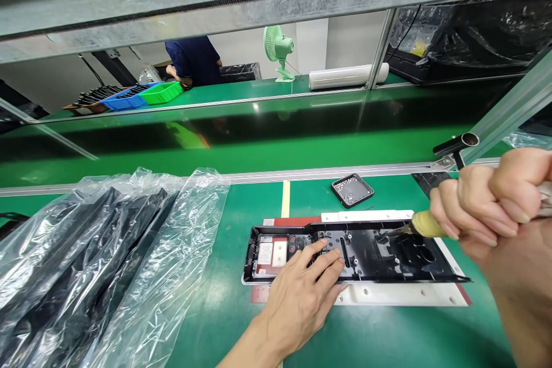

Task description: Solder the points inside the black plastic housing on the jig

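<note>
A long black plastic housing (375, 253) lies open side up in a white and red fixture (392, 294) on the bench. My left hand (304, 282) rests flat on the left half of the housing with its fingers spread. My right hand (487, 201) is wrapped round what looks like a soldering iron (425, 224) with a yellow grip. Its dark metal tip points left and down into the housing; whether it touches the surface is hard to tell. Behind the fixture sits a small black tray (351, 190) of tiny shiny metal pieces.
Clear plastic bags with black parts (107, 264) cover the left side. A black tube holder (456, 144) stands at the right. Beyond the metal rail are a green fan (278, 49), a film roll (345, 76), blue and green bins (161, 93) and another person (194, 60).
</note>
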### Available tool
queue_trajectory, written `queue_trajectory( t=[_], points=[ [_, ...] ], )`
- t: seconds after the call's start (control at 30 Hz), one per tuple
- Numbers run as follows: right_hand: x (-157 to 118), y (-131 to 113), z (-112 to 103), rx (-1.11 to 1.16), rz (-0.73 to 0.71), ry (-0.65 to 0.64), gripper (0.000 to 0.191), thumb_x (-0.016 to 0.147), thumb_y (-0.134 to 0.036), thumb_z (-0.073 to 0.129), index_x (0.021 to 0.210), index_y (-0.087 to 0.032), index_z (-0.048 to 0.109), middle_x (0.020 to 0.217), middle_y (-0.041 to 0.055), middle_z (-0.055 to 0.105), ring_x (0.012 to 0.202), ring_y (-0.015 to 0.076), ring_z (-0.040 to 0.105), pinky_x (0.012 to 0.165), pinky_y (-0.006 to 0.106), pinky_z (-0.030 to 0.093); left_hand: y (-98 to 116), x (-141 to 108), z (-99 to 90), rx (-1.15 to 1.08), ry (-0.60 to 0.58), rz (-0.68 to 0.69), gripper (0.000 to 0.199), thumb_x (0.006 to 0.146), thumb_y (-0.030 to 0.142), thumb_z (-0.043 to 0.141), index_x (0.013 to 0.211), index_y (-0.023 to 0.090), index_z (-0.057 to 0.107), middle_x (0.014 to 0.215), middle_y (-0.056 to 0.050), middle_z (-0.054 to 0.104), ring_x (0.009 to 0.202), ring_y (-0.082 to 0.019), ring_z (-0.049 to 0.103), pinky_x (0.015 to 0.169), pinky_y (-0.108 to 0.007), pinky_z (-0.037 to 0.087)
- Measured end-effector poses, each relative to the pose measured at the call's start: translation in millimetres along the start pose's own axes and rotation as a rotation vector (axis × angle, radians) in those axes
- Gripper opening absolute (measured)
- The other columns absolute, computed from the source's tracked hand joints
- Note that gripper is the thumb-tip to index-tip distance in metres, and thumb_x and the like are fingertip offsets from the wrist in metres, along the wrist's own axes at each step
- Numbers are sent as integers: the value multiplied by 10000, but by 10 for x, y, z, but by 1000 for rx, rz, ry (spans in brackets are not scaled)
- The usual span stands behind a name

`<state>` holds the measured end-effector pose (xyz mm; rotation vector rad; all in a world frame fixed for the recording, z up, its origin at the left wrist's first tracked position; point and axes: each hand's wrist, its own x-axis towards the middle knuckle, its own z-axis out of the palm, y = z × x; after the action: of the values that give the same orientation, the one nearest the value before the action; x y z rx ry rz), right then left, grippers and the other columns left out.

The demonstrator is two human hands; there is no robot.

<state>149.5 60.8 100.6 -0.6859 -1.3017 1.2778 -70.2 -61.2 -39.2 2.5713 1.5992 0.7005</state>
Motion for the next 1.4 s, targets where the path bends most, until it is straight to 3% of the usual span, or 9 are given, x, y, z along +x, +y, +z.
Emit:
queue_trajectory(
  t=[0.17, 0.47, 0.8, 1.03, 1.4],
  points=[
    [-58, -43, 318, 50, 3, 27, 443, 924, -329, 404, 495, -220, 426, 386, -24, 311, 313, 121, 326, 333, 316, 324, -32, 0, 27, -24, 49, 29, 323, 1029, 277, 559, 1321, 150, 611, 1377, -53, 656, 1354, -299, 542, 1045, -483, 583],
    [-134, -10, 587, 96, 61, -40, 409, 887, -330, 474, 496, -218, 431, 400, -33, 332, 329, 115, 320, 331, 297, 335, -18, 15, 20, -61, 75, 19, 258, 1028, 273, 563, 1247, 158, 636, 1347, -66, 672, 1338, -300, 562, 1044, -481, 579],
    [-170, 100, 594, 66, 136, -88, 478, 935, -434, 486, 510, -218, 452, 407, -29, 345, 339, 118, 353, 348, 299, 360, -34, 33, 31, -55, 44, 18, 274, 1052, 317, 523, 1254, 163, 626, 1355, -43, 665, 1348, -283, 543, 1049, -454, 566],
    [-180, 91, 575, 74, 110, -57, 477, 964, -294, 383, 501, -216, 464, 400, -16, 329, 358, 116, 342, 353, 287, 328, -22, 32, 20, -54, 27, 9, 279, 1055, 321, 517, 1266, 171, 619, 1375, -27, 652, 1364, -276, 523, 1059, -445, 556],
    [-179, 99, 612, 37, 159, -77, 473, 916, -411, 487, 483, -222, 455, 393, -27, 325, 355, 126, 335, 352, 299, 341, -28, 30, 31, -57, 41, 12, 269, 1048, 318, 532, 1253, 171, 623, 1362, -27, 659, 1360, -274, 529, 1056, -438, 557]
  ],
)
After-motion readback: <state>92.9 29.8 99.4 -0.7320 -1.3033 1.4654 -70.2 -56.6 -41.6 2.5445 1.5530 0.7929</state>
